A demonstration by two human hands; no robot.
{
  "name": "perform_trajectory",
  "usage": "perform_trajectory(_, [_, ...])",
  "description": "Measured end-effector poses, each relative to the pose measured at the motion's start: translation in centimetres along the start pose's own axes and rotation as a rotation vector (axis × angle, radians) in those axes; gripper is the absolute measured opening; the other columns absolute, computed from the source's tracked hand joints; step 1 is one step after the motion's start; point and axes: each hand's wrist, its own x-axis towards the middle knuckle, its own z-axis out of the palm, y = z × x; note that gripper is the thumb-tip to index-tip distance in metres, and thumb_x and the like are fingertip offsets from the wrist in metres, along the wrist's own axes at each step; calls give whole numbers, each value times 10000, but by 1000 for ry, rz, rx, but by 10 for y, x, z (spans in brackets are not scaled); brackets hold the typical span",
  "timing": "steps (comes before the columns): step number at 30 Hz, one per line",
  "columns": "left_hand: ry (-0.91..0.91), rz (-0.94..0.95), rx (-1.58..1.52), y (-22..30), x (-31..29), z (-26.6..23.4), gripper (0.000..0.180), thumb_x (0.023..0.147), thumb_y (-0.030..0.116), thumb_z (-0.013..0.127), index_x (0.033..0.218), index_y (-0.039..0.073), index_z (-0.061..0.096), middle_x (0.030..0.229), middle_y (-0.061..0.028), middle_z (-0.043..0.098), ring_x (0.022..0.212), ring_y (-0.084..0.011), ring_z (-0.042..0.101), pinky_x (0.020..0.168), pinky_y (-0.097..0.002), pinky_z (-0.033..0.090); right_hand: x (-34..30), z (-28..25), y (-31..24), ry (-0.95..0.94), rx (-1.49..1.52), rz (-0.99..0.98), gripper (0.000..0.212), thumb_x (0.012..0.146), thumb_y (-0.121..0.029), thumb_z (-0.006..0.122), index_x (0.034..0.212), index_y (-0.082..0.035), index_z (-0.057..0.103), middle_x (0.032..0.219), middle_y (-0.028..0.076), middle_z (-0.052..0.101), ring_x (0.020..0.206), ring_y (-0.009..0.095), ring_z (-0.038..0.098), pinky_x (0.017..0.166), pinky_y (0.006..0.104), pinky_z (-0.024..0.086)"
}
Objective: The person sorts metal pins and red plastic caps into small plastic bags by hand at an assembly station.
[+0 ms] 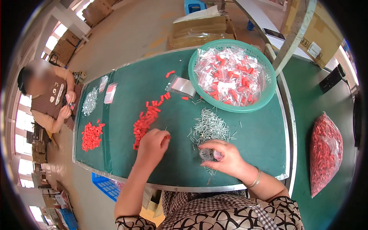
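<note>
My left hand (152, 145) is closed in a pinch beside a pile of small red plastic pieces (145, 122). A bit of red shows at its fingertips, and a thin metal screw seems to stand up just behind them. Curled around a small clear plastic bag (206, 154), my right hand (227, 156) hovers over the near edge of the screw pile (211, 126). Something pinkish shows at the bag between thumb and fingers; its contents cannot be made out. A stack of empty clear bags (182, 86) lies beyond the red pieces.
A green basket (194, 90) full of packed bags stands at the far right of the green table (172, 161). Across on the left, a co-worker (50, 92) handles small pieces near another red pile (92, 137) and screws (90, 101). A large sack of red pieces (325, 153) lies right.
</note>
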Motion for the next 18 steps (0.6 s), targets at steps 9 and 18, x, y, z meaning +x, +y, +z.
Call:
perform_trajectory(9, [49, 66, -741, 77, -8, -15, 268, 725, -59, 726, 976, 17, 668, 877, -81, 655, 758, -169, 625, 635, -262, 498, -1, 1, 6, 19, 40, -50, 469, 699, -178, 813, 1131, -111, 643, 1027, 86, 647, 907, 248, 629, 800, 343, 518])
perform_trajectory(18, [331, -18, -979, 99, -20, 4, 192, 722, -64, 723, 882, 26, 669, 899, -69, 675, 855, -211, 616, 729, -298, 480, -2, 2, 2, 21, 75, -47, 488, 687, -172, 823, 1133, -108, 637, 984, 69, 649, 861, 210, 627, 781, 335, 515])
